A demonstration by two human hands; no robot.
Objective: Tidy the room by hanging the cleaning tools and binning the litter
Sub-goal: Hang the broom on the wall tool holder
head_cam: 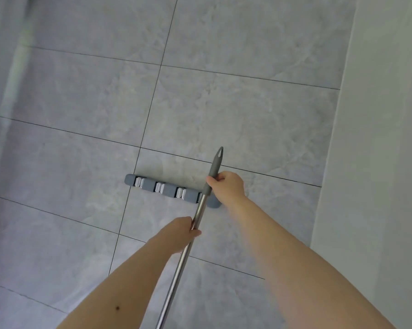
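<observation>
One Pole, Two Hands, One Wall Rack

Handle (190, 236): one, steel with grey cap, upright against tiled wall (247, 115), head out of view. Right hand (228, 186): clamped on grey cap, likely steering it toward a clip. Left hand (184, 230): clamped on steel lower down, likely bearing weight. Rack (169, 188): one, just left of right hand, behind pole. Clips: three visible and vacant; fourth probably hidden behind pole. Litter: none visible.
</observation>
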